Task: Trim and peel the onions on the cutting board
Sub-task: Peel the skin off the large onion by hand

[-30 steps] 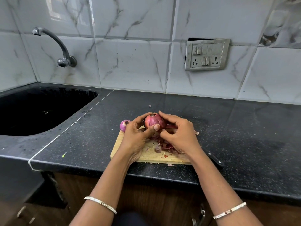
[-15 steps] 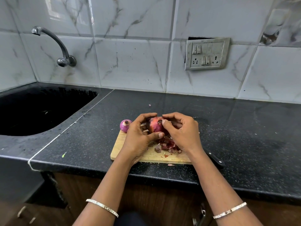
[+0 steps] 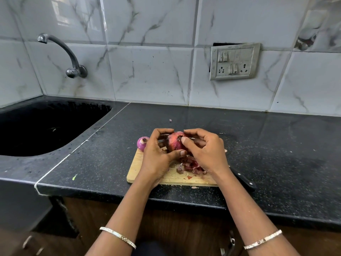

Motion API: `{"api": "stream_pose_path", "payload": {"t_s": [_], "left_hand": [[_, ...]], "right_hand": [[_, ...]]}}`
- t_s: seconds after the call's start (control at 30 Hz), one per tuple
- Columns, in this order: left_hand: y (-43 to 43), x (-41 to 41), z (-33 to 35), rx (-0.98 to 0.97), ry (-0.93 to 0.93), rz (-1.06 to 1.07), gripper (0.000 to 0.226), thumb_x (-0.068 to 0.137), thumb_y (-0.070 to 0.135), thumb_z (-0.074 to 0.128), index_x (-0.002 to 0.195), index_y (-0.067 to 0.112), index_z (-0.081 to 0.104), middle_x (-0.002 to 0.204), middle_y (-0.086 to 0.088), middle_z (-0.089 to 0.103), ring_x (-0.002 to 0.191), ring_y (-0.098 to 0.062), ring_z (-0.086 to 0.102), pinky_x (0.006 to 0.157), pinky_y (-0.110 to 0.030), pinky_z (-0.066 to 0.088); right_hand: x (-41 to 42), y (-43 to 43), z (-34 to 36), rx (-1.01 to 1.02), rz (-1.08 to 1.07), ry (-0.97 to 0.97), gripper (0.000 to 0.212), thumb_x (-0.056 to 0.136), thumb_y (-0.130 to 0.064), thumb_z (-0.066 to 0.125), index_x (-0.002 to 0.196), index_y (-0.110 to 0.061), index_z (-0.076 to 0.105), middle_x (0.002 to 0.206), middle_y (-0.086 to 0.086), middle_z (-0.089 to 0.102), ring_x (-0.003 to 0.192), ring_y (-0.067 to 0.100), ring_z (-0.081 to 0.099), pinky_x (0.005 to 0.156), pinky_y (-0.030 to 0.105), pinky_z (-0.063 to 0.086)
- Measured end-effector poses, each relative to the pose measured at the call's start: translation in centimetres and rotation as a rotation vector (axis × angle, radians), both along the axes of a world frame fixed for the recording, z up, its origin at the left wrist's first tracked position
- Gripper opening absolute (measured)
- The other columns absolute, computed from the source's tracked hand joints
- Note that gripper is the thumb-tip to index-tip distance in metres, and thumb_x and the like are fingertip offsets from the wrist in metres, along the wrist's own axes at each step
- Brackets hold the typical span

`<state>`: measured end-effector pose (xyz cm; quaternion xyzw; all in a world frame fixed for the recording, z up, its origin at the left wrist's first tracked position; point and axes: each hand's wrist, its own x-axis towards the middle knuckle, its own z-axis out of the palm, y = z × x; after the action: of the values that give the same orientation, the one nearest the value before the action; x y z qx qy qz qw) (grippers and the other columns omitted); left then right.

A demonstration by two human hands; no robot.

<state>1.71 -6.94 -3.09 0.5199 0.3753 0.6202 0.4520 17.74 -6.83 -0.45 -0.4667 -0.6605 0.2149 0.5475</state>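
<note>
A red onion [image 3: 174, 143] is held just above the wooden cutting board [image 3: 135, 168]. My left hand [image 3: 157, 157] grips it from the left, thumb under it and fingers curled over its top. My right hand [image 3: 205, 151] is on its right side, with thumb and forefinger pinching the skin at the onion's top end. A smaller peeled purple onion [image 3: 141, 143] sits at the board's far left corner. A heap of reddish onion skins [image 3: 190, 165] lies on the board below my hands.
A black-handled knife [image 3: 244, 181] lies on the black counter at the board's right edge, its blade hidden by my right wrist. A black sink [image 3: 46, 126] with a wall tap [image 3: 71, 58] is at the left. A switch panel [image 3: 234, 61] is on the tiled wall.
The onion has been turned in my hands and sits a little lower over the board. My right thumb and forefinger have shifted up to its top end.
</note>
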Motion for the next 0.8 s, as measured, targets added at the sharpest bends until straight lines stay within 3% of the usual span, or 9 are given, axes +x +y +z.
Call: {"api": "stream_pose_path", "payload": {"t_s": [0.1,0.2,0.4,0.57,0.67,0.8], "left_hand": [[0.09,0.09,-0.15,0.016,0.037,0.020,0.067,0.060,-0.002,0.094,0.112,0.026,0.063,0.115,-0.012,0.071,0.108,-0.036,0.071,0.087,-0.060,0.059],[0.16,0.11,-0.14,0.032,0.086,0.056,0.069,0.052,0.010,0.097,0.109,0.031,0.063,0.114,-0.010,0.071,0.107,-0.033,0.071,0.089,-0.058,0.059],[0.51,-0.07,-0.41,0.061,0.161,0.111,0.074,0.044,0.028,0.099,0.108,0.036,0.062,0.116,-0.005,0.069,0.108,-0.027,0.070,0.089,-0.055,0.059],[0.27,-0.02,-0.38,0.036,0.135,0.103,0.071,0.056,0.001,0.098,0.112,0.026,0.060,0.112,-0.002,0.070,0.105,-0.024,0.071,0.090,-0.054,0.060],[0.12,0.03,-0.23,0.031,0.118,0.101,0.071,0.058,-0.004,0.096,0.112,0.022,0.059,0.109,-0.002,0.070,0.101,-0.022,0.072,0.089,-0.053,0.061],[0.04,0.02,-0.23,0.030,0.110,0.088,0.072,0.057,-0.004,0.096,0.113,0.020,0.057,0.107,-0.003,0.070,0.099,-0.018,0.073,0.088,-0.051,0.061]], "right_hand": [[-0.13,0.10,0.00,-0.012,0.008,-0.002,0.022,0.086,-0.020,0.078,0.108,-0.019,0.078,0.098,-0.011,0.077,0.088,-0.002,0.072,0.082,0.020,0.059],[-0.09,0.23,-0.01,-0.023,0.023,-0.001,0.022,0.086,-0.016,0.076,0.108,-0.020,0.078,0.098,-0.011,0.077,0.089,-0.002,0.072,0.085,0.022,0.059],[0.00,0.47,-0.16,-0.095,0.075,0.055,0.026,0.084,-0.016,0.071,0.107,-0.023,0.080,0.098,-0.010,0.078,0.092,0.005,0.074,0.089,0.039,0.061],[0.29,0.52,-0.24,-0.141,0.129,0.138,0.029,0.086,-0.010,0.070,0.109,-0.025,0.080,0.103,-0.008,0.078,0.100,0.009,0.073,0.095,0.046,0.058],[0.36,0.58,-0.35,-0.145,0.149,0.143,0.028,0.085,-0.016,0.076,0.111,-0.025,0.079,0.107,-0.008,0.078,0.104,0.011,0.072,0.098,0.047,0.057],[0.46,0.71,-0.39,-0.147,0.162,0.159,0.032,0.085,-0.006,0.074,0.113,-0.022,0.079,0.108,-0.006,0.078,0.105,0.011,0.072,0.100,0.045,0.056]]}}
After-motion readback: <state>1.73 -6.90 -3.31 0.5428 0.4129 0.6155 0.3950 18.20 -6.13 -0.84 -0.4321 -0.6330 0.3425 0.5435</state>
